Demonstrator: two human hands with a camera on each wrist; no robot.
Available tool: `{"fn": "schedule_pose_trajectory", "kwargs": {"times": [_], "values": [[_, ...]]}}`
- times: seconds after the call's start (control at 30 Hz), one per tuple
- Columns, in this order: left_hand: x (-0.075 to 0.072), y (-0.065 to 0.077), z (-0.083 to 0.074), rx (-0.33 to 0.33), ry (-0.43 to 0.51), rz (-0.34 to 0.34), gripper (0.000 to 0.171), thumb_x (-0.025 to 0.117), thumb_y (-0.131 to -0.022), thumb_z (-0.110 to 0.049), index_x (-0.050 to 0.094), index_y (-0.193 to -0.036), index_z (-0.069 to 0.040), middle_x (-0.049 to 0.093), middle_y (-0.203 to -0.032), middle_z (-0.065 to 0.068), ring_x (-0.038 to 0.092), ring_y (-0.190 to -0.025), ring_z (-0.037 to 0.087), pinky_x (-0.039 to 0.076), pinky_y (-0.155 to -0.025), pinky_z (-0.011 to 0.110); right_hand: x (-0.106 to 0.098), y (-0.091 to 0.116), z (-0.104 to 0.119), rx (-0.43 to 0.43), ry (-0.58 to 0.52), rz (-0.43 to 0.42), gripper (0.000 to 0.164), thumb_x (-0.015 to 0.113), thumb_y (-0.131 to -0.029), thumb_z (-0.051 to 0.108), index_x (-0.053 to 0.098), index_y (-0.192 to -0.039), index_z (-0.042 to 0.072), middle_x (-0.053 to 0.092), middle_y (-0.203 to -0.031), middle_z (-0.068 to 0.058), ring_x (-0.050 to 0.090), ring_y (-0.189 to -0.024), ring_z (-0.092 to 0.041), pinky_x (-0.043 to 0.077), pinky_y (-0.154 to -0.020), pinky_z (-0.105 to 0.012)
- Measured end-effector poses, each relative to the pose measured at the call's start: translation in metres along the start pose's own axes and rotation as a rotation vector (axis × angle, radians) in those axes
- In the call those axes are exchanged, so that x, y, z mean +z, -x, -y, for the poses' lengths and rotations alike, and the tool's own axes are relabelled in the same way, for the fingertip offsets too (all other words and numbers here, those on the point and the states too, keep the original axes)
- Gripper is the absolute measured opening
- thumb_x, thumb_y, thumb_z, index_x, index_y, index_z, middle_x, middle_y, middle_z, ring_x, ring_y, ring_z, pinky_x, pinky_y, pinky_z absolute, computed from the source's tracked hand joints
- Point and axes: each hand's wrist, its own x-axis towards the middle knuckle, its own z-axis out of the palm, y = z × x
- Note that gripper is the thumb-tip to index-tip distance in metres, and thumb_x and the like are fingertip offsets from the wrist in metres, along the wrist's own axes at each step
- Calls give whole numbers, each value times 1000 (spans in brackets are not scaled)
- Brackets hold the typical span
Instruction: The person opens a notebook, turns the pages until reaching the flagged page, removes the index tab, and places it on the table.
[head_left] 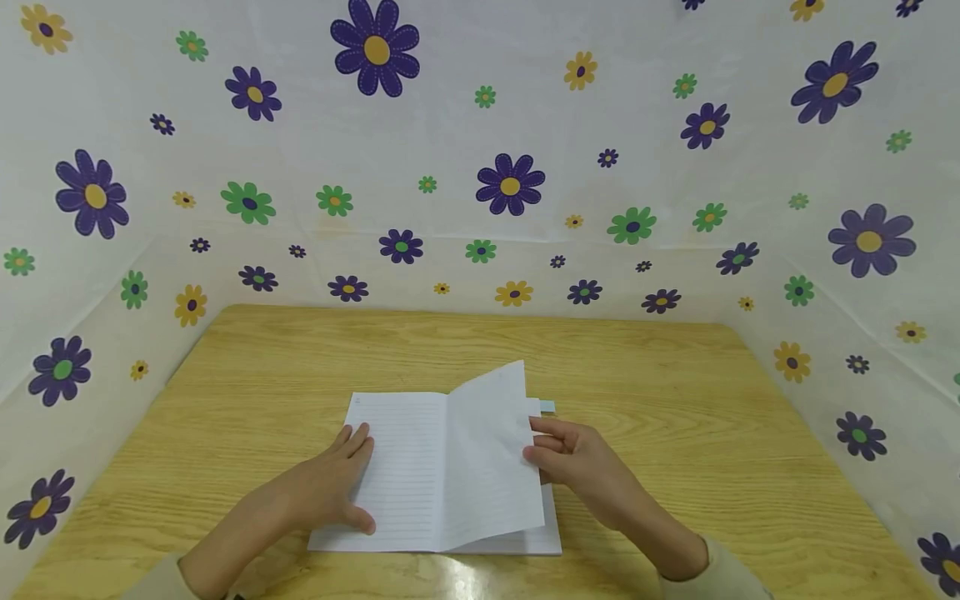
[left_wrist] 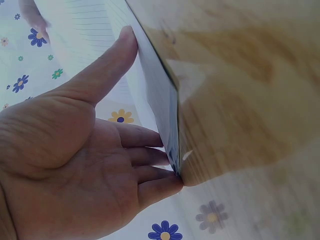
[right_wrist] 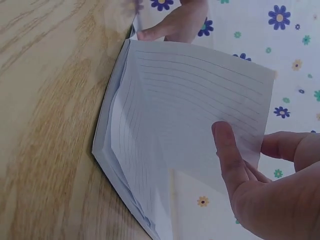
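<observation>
An open lined notebook point(head_left: 401, 467) lies on the wooden table. My left hand point(head_left: 333, 479) rests on the outer edge of its left page, fingers and thumb spread out. Seen in the left wrist view, the thumb point(left_wrist: 112, 60) lies along the page near the edge. A single notebook page point(head_left: 491, 458) stands lifted on the right side, raised at an angle from the spine. My right hand point(head_left: 581, 467) pinches this page by its outer edge. In the right wrist view the thumb point(right_wrist: 227, 150) is on one face of the page, with fingers behind it.
A pale blue tab point(head_left: 547, 406) sticks out from the notebook's upper right edge. The wooden table point(head_left: 645, 375) spreads around it. White cloth walls point(head_left: 442, 142) with purple, green and yellow flowers enclose the table at the back and both sides.
</observation>
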Motion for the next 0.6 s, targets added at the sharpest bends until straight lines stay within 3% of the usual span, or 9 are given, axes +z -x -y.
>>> {"fn": "schedule_pose_trajectory", "kwargs": {"times": [0.23,0.43,0.6], "values": [[-1,0,-1,-3,1,-1,114,86,-78,-47,30,-151,20,14,-162,40,9,-150,58,24,-118,64,1,-1,5,4,1,27,69,66,-102,20,33,-154,-13,50,-148,-31,66,-114,-24,57,-95,-37],[-1,0,-1,-7,8,-5,113,87,-78,-46,31,-151,20,14,-162,39,9,-150,57,23,-118,64,4,-5,7,13,4,38,67,66,-103,21,36,-154,-11,52,-147,-29,64,-104,-20,56,-93,-36],[-1,0,-2,-10,17,-4,113,88,-77,-45,31,-151,20,14,-163,39,9,-150,58,23,-118,65,7,-9,6,12,-20,44,68,66,-103,23,37,-154,-11,45,-152,-30,62,-115,-22,56,-93,-34]]}}
